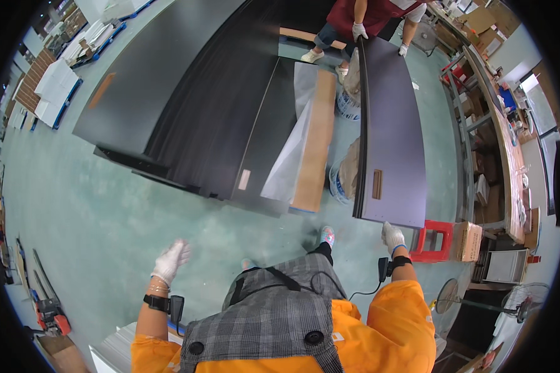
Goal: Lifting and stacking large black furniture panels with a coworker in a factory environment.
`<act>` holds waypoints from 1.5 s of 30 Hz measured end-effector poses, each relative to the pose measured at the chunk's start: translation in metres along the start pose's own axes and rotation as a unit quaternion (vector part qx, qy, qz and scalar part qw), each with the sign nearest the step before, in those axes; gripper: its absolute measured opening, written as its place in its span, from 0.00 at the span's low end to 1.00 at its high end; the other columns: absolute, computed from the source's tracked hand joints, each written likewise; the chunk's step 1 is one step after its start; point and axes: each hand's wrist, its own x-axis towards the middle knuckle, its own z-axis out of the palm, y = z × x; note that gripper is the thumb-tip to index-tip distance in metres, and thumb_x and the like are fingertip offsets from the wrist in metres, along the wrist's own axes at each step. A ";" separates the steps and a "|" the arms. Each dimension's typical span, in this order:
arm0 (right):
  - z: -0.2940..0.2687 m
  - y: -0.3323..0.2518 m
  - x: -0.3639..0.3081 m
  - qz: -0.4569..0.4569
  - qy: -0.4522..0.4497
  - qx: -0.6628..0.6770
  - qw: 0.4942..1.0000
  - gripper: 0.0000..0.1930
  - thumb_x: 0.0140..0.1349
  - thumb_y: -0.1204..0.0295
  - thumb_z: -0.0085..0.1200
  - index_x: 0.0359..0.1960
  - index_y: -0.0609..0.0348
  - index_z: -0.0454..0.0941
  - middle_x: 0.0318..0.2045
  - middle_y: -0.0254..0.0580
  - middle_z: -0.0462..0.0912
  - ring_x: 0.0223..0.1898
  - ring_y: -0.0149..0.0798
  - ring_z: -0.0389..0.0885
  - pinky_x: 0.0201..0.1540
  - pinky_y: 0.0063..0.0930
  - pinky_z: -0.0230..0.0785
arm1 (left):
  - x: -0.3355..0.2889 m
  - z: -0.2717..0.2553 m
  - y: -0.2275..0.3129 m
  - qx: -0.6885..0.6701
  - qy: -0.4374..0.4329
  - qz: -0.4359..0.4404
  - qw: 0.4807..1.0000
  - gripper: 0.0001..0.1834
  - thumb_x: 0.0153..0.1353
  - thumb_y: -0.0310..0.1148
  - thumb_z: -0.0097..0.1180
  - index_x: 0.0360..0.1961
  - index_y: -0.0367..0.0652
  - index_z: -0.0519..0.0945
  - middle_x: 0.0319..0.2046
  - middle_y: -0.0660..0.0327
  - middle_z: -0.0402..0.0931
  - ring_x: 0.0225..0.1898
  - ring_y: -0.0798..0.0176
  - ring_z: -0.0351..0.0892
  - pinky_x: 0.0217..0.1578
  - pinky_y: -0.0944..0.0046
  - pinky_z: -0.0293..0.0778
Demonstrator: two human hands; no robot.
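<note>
Panel (395,137) status pls? Where's it at rn?

Right of centre, long dark flat one running away from the wearer, w/ a small brown rectangle (377,184) on its face near this end. Right hand (392,236), white glove, is pinching the near edge. Fingertips are partly hidden, so can't tell the exact grip tbh.

K, n the other one?

Left hand (172,260), also gloved, is in the air over the green floor (106,199), well apart from the panel. Fingers half bent, loose, not pressed tight afaict.

Anyone on the far end?

Yep, co-worker (379,18) in a maroon apron, white gloves too, both at the panel's far end.

Cool, what's around it?

Just L of it: 2 blue-n-white buckets (340,188) w/ brown covers (350,165), then a brown strip (317,143) next to a loose white sheet (289,155), then big dark boards (211,118). On the R, near the right hand: red stool (442,239), cardboard box (470,241) beside it, n a long table (507,161) along that side.
</note>
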 end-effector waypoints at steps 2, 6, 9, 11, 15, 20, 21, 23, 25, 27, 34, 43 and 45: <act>-0.037 0.001 0.027 -0.057 0.050 -0.142 0.987 0.29 0.65 0.48 0.45 0.49 0.64 0.79 0.46 0.55 0.83 0.51 0.54 0.79 0.57 0.39 0.67 | 0.022 0.073 0.005 0.028 -0.082 0.003 0.996 0.30 0.69 0.48 0.49 0.62 0.34 0.68 0.54 0.48 0.75 0.53 0.54 0.77 0.55 0.58 0.73; -0.134 0.026 0.103 -0.181 0.108 -0.168 0.963 0.30 0.65 0.47 0.45 0.52 0.64 0.79 0.52 0.59 0.79 0.58 0.56 0.74 0.62 0.41 0.64 | 0.074 0.269 0.012 0.126 -0.231 0.018 0.965 0.33 0.68 0.51 0.50 0.65 0.39 0.67 0.64 0.52 0.67 0.65 0.57 0.65 0.65 0.59 0.62; -0.187 0.039 0.182 -0.082 0.113 -0.124 0.982 0.33 0.65 0.45 0.45 0.55 0.66 0.75 0.53 0.62 0.78 0.60 0.57 0.72 0.63 0.42 0.62 | 0.105 0.431 0.016 0.130 -0.313 -0.007 0.941 0.43 0.66 0.63 0.44 0.69 0.37 0.61 0.71 0.49 0.54 0.73 0.57 0.50 0.69 0.63 0.51; -0.198 0.048 0.220 -0.083 0.174 -0.182 0.964 0.35 0.65 0.44 0.44 0.58 0.66 0.73 0.53 0.64 0.77 0.60 0.59 0.71 0.63 0.43 0.62 | 0.123 0.523 0.024 0.303 -0.302 0.030 0.903 0.47 0.66 0.64 0.45 0.72 0.37 0.53 0.71 0.52 0.54 0.72 0.57 0.53 0.69 0.61 0.52; -0.204 0.048 0.261 0.039 -0.058 0.111 0.991 0.38 0.69 0.43 0.41 0.64 0.69 0.62 0.56 0.56 0.76 0.59 0.50 0.72 0.61 0.39 0.63 | 0.137 0.621 0.029 0.286 -0.309 -0.032 0.907 0.51 0.60 0.71 0.44 0.69 0.36 0.58 0.68 0.49 0.59 0.70 0.53 0.56 0.68 0.60 0.52; -0.183 0.040 0.261 0.085 -0.197 0.321 0.923 0.44 0.65 0.34 0.37 0.69 0.60 0.59 0.63 0.46 0.69 0.63 0.47 0.68 0.66 0.43 0.61 | 0.141 0.641 0.022 0.221 -0.283 -0.021 0.933 0.50 0.58 0.70 0.49 0.67 0.37 0.63 0.64 0.48 0.67 0.66 0.53 0.64 0.66 0.59 0.56; -0.180 0.040 0.260 0.086 -0.231 0.370 0.896 0.45 0.64 0.33 0.36 0.69 0.60 0.59 0.64 0.47 0.68 0.63 0.48 0.68 0.66 0.45 0.60 | 0.140 0.641 0.021 0.236 -0.259 -0.032 0.936 0.52 0.57 0.70 0.50 0.68 0.36 0.61 0.65 0.47 0.65 0.66 0.53 0.64 0.66 0.58 0.56; -0.170 0.042 0.259 0.028 -0.237 0.379 0.894 0.46 0.63 0.31 0.38 0.68 0.59 0.60 0.64 0.45 0.68 0.63 0.48 0.68 0.66 0.48 0.60 | 0.137 0.641 0.021 0.176 -0.255 -0.050 0.949 0.55 0.56 0.70 0.52 0.70 0.35 0.56 0.65 0.45 0.63 0.67 0.54 0.61 0.66 0.59 0.55; -0.161 0.043 0.260 0.035 -0.203 0.342 0.917 0.45 0.63 0.33 0.39 0.68 0.59 0.60 0.65 0.44 0.68 0.63 0.47 0.68 0.66 0.47 0.59 | 0.132 0.641 0.023 0.136 -0.234 -0.088 0.959 0.58 0.55 0.73 0.48 0.70 0.33 0.55 0.67 0.45 0.60 0.70 0.52 0.55 0.68 0.58 0.50; -0.155 0.043 0.260 0.052 -0.205 0.367 0.906 0.44 0.64 0.34 0.40 0.68 0.60 0.60 0.65 0.44 0.67 0.63 0.46 0.68 0.67 0.45 0.58 | 0.130 0.639 0.026 0.055 -0.259 -0.118 0.957 0.52 0.57 0.68 0.51 0.69 0.35 0.57 0.64 0.48 0.62 0.66 0.57 0.58 0.65 0.61 0.54; -0.161 0.008 0.223 0.080 -0.179 0.269 0.943 0.41 0.70 0.40 0.34 0.71 0.63 0.54 0.70 0.45 0.58 0.68 0.45 0.58 0.72 0.38 0.46 | 0.139 0.630 -0.006 0.146 -0.265 -0.079 0.950 0.44 0.57 0.71 0.48 0.61 0.45 0.74 0.59 0.53 0.73 0.62 0.58 0.67 0.61 0.61 0.60; -0.148 -0.061 0.110 0.082 -0.147 0.245 0.955 0.43 0.67 0.36 0.35 0.72 0.59 0.52 0.71 0.45 0.56 0.70 0.49 0.55 0.71 0.43 0.47 | 0.105 0.561 0.020 0.118 -0.225 0.017 0.967 0.38 0.63 0.65 0.45 0.59 0.43 0.77 0.57 0.57 0.76 0.60 0.60 0.69 0.61 0.60 0.60; -0.140 -0.081 0.078 0.063 -0.158 0.242 0.955 0.45 0.66 0.34 0.32 0.72 0.59 0.49 0.72 0.46 0.53 0.71 0.50 0.52 0.72 0.44 0.45 | 0.084 0.523 0.053 0.170 -0.211 0.025 0.962 0.50 0.56 0.72 0.48 0.62 0.35 0.70 0.58 0.48 0.73 0.63 0.51 0.67 0.64 0.59 0.58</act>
